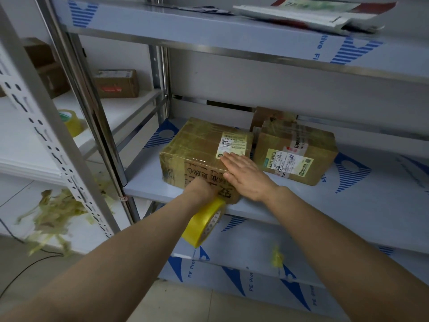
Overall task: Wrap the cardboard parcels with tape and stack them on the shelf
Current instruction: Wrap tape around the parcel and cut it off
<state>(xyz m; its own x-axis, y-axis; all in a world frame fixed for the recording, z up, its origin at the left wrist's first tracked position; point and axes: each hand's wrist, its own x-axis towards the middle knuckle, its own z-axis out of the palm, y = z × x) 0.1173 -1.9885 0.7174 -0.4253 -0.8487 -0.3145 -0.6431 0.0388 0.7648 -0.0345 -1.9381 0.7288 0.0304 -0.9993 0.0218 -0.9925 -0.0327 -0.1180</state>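
Shelf (348, 217) in protective film bears a taped parcel (197, 145), right hand (246, 175) flat atop it, left hand (202, 190) gripping tape roll (202, 226).

Bare white shelf board (348, 205) is left open right of the right hand (243, 173). Ahead of both hands the way is blocked by a tape-wrapped brown cardboard parcel (197, 154). Only a narrow gap is seen between it and a second labelled cardboard parcel (294, 154). Left of the left hand (199, 191) passage is barred by a steel upright post (97, 126). Headroom is capped by the upper shelf board (209, 36).
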